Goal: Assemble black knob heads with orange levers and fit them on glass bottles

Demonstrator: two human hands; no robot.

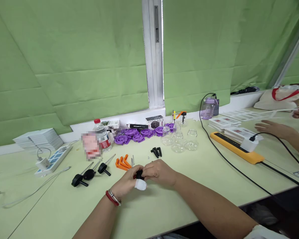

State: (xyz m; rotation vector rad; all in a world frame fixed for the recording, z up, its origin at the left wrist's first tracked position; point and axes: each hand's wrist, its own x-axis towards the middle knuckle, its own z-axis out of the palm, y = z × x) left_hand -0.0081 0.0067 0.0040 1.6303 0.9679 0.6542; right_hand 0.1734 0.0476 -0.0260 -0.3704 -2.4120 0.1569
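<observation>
My left hand is closed around a small black part, mostly hidden by the fingers. A white piece shows at my left thumb; whether it is a wrapping or a loose part is unclear. My right hand pinches at the black part from the other side. Just beyond the hands lie several orange levers, thin metal pins and small black nozzle-like pieces. To the left are three black round heads with side spouts and thin stems, one nearest my left hand.
Clear glass bottles stand at centre right, purple plastic parts behind. A water bottle and white power strip are left. A yellow power strip and black cable lie right. Another person's hand is beyond them.
</observation>
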